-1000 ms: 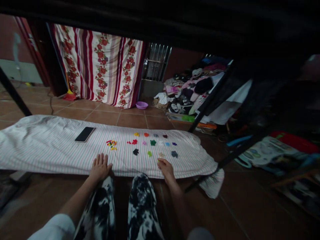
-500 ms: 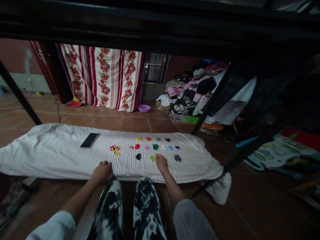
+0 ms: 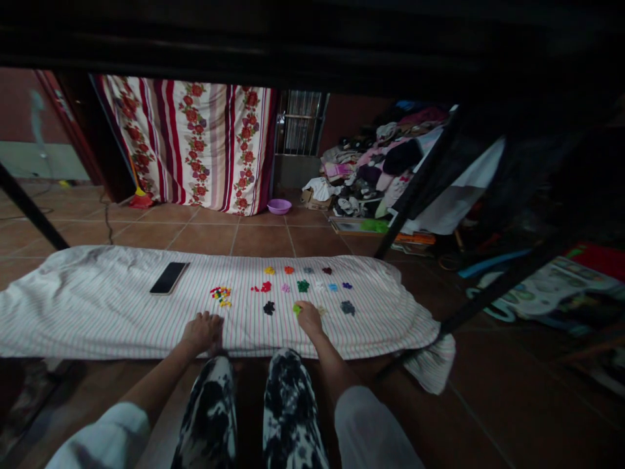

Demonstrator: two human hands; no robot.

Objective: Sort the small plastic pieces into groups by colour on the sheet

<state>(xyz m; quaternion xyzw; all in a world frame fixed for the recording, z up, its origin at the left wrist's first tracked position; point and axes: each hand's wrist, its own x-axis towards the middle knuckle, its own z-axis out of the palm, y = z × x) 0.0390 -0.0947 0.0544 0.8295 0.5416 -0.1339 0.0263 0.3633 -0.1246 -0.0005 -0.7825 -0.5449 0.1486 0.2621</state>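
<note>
A striped white cloth [image 3: 122,319] covers the low board in front of my knees, with small coloured pieces sorted on it by colour. My right hand [image 3: 310,318] is closed, its fingertips together at the lime-green pile [image 3: 296,309] and partly covering it; anything pinched there is too small to see. My left hand [image 3: 202,331] rests on the cloth's near edge, fingers curled under, and what they hold, if anything, is hidden. Beyond it lies a mixed multicoloured heap [image 3: 222,295]. Nearby are black [image 3: 269,307], red [image 3: 265,286], dark green [image 3: 303,286] and grey [image 3: 347,307] piles.
A dark phone [image 3: 168,278] lies on the cloth's left part. Black metal bars [image 3: 34,212] stand around the board, and a dark beam crosses overhead. Across the tiled floor are a purple basin [image 3: 279,206], a flowered curtain [image 3: 205,150] and a heap of clothes [image 3: 375,163].
My right hand has moved slightly left onto the lime-green pile, and a pale beige pile now shows beside it. The left hand stays at the near edge. The view has shifted slightly.
</note>
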